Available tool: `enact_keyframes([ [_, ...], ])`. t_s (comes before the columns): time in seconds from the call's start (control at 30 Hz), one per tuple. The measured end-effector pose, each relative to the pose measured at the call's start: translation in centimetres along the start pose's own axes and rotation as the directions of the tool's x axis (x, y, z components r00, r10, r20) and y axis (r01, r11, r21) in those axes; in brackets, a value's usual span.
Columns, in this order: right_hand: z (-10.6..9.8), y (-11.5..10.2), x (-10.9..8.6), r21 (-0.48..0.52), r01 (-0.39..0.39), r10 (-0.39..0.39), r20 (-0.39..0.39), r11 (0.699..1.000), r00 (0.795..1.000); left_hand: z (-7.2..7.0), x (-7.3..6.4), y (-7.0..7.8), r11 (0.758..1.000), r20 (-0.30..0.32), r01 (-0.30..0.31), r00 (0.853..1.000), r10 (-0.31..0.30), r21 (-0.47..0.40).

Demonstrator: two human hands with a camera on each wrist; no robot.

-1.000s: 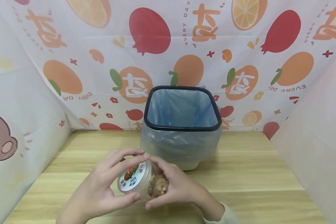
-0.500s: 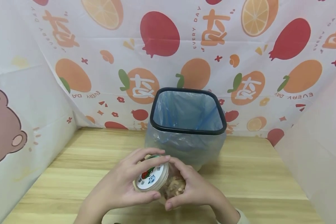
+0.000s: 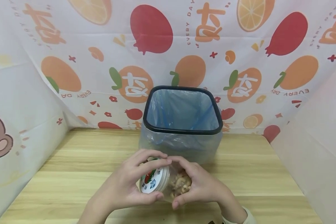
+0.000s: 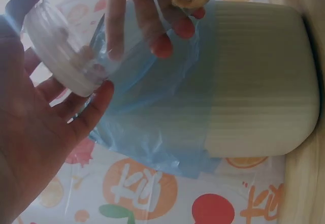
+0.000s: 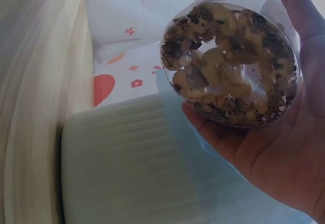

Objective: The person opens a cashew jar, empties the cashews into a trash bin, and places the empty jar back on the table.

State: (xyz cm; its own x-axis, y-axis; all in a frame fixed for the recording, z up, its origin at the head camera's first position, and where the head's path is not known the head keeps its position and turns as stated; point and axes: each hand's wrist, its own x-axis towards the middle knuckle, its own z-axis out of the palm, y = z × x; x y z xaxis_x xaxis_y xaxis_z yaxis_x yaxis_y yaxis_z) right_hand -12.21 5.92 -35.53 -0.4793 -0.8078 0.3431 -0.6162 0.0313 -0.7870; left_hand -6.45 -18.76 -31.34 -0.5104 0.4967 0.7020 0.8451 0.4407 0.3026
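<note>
1. Clear plastic jar (image 3: 172, 179): held above the table (image 3: 81, 177), on the near side of the bin (image 3: 182, 132), tilted well over with its base to the right.
2. Lid (image 3: 164, 180): sits at the jar's left end; white label (image 3: 147, 188) with red, green and blue print. The left-wrist view is hazy, so whether the lid is fully seated cannot be told.
3. Left hand (image 3: 128, 183): gripping the lid, fingers curled over the top, thumb along the lower edge.
4. Right hand (image 3: 203, 185): gripping the jar's body, fingers and thumb wrapped round it. Fingertips of both hands meet, or nearly so, above the jar.
5. Contents: tan curved pieces (image 5: 218, 69) and dark crumbs (image 5: 274, 43), gathered at the base.
6. Bin: cream, ribbed, black-rimmed, lined with a blue bag (image 3: 182, 109) folded outside.
7. Backdrop: white cloth (image 3: 100, 37), fruit print.
</note>
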Motion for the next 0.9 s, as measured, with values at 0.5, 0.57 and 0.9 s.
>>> enact_keyframes([
  [0.5, 0.06, -0.15, 0.42, 0.013, 0.021, -0.021, -0.008, 1.000, 1.000, 0.18, 0.55, 0.29, 0.997, -0.082, -0.075, 0.994, 0.073, -0.021],
  [0.57, 0.12, -0.05, 0.36, 0.017, 0.016, -0.016, -0.029, 1.000, 0.999, 0.21, 0.46, 0.32, 0.998, -0.066, -0.053, 0.996, 0.052, -0.015],
  [0.9, 0.10, 0.28, 0.07, 0.043, 0.036, -0.033, -0.055, 0.998, 0.998, 0.79, 0.83, 0.41, 0.996, -0.083, -0.090, 0.992, 0.092, 0.029],
])
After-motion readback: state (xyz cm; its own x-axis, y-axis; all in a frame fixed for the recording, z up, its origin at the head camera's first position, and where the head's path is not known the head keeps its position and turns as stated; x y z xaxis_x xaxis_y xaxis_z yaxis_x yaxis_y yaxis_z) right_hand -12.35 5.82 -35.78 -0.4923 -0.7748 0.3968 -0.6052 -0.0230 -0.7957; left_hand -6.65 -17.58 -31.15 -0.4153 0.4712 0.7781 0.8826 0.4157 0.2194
